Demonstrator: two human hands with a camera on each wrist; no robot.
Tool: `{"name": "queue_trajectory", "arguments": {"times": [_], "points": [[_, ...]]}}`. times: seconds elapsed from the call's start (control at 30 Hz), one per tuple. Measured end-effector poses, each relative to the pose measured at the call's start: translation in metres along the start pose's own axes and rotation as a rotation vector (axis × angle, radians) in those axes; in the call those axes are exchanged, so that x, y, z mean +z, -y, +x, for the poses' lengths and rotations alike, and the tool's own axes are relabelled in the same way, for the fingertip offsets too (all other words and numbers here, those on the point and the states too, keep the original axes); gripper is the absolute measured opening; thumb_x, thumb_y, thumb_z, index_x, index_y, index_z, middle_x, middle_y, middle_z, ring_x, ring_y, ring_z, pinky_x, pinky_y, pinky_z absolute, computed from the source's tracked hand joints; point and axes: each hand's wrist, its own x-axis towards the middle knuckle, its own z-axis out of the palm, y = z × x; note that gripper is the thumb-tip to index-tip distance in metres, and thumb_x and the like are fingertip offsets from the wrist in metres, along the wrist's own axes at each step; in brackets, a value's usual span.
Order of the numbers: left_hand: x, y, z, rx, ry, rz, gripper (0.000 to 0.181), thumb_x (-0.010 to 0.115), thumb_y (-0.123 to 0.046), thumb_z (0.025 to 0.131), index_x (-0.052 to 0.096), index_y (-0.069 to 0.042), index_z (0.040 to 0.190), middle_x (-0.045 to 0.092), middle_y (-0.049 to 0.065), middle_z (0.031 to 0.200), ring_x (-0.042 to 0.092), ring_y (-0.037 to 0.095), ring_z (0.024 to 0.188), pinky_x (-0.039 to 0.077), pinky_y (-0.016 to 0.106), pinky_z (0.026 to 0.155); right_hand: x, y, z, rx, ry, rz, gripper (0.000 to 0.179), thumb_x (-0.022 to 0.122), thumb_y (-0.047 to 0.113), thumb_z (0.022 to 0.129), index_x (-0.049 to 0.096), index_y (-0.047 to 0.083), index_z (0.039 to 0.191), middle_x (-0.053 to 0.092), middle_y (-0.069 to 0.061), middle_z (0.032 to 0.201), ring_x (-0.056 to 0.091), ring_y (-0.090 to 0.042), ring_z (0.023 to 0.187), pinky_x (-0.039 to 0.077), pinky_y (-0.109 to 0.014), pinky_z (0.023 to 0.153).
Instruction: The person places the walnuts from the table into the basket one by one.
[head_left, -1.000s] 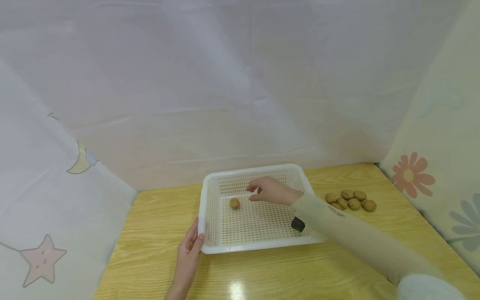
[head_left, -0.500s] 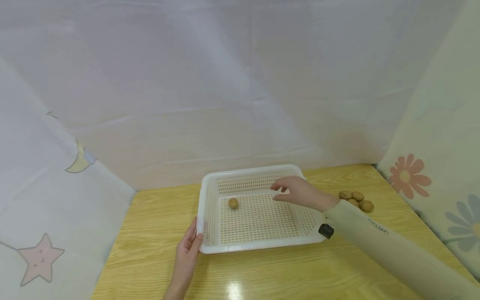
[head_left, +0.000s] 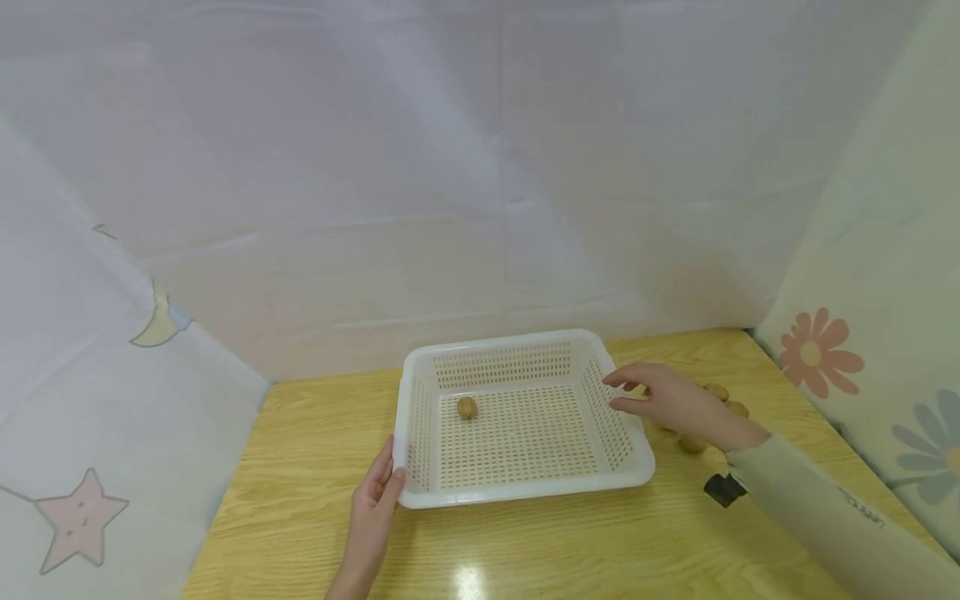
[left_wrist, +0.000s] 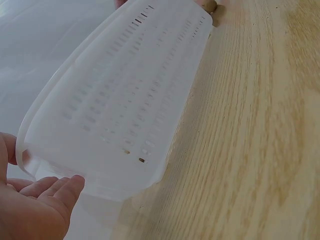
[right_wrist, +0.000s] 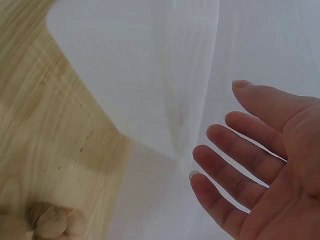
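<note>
A white plastic basket (head_left: 528, 494) with slotted sides sits on the wooden table, and one walnut (head_left: 467, 407) lies on the left part of its floor. My left hand (head_left: 372, 510) holds the basket's left rim near the front corner, thumb on the rim and fingers against the outer wall (left_wrist: 125, 100). Just past the right rim is my right hand (head_left: 678, 402), with spread, slightly bent fingers and nothing in them. Under and behind it several walnuts (head_left: 692, 444) rest on the table, partly hidden by the hand; the right wrist view shows blurred walnuts (right_wrist: 51, 222) at lower left.
The wooden table (head_left: 300, 467) extends left, right and in front of the basket. Behind it hangs a pale cloth backdrop (head_left: 480, 208); the right side cloth (head_left: 885, 275) has printed flowers. A small black block (head_left: 724, 490) hangs by the right wrist.
My right hand has moved from over the basket floor to the right, past the right rim to the walnuts. The left hand, basket and walnut inside stay almost still.
</note>
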Motion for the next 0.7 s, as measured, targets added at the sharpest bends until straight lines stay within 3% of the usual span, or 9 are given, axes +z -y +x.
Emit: {"name": "queue_trajectory", "arguments": {"times": [0.13,0.3,0.5,0.7], "points": [[0.000,0.000,0.000,0.004,-0.005,-0.001,0.060,0.049,-0.014,0.111,0.023,0.007,0.161,0.026,0.023,0.167,0.042,0.010,0.143,0.043,0.021,0.110,-0.005,-0.016,-0.018,0.024,-0.047,0.014,0.037,0.074,0.027,0.099,0.071,0.005,0.129,0.072,-0.011,0.126,0.066,-0.028,0.107,0.059,-0.045,0.086],[0.000,0.002,0.000,-0.001,-0.003,0.002,0.060,0.049,-0.015,0.111,0.023,0.007,0.161,0.025,0.022,0.167,0.041,0.010,0.143,0.043,0.018,0.110,-0.008,-0.041,-0.040,0.051,-0.092,0.004,0.033,0.074,0.028,0.099,0.074,0.010,0.126,0.074,-0.008,0.123,0.068,-0.023,0.103,0.060,-0.036,0.082],[0.001,0.002,-0.001,-0.002,-0.013,0.014,0.059,0.048,-0.014,0.111,0.023,0.006,0.161,0.026,0.022,0.167,0.036,0.022,0.147,0.043,0.018,0.110,-0.005,-0.073,-0.061,-0.022,-0.146,-0.014,0.028,0.078,0.018,0.095,0.076,0.011,0.122,0.075,-0.006,0.111,0.061,0.000,0.087,0.057,-0.024,0.068],[0.001,-0.001,0.000,-0.001,-0.013,0.020,0.059,0.048,-0.014,0.112,0.023,0.005,0.162,0.025,0.021,0.168,0.031,0.030,0.150,0.041,0.017,0.111,0.003,-0.100,-0.079,0.059,-0.085,0.005,0.034,0.076,0.025,0.097,0.073,0.009,0.127,0.072,-0.010,0.123,0.062,-0.004,0.098,0.057,-0.025,0.073]]}}
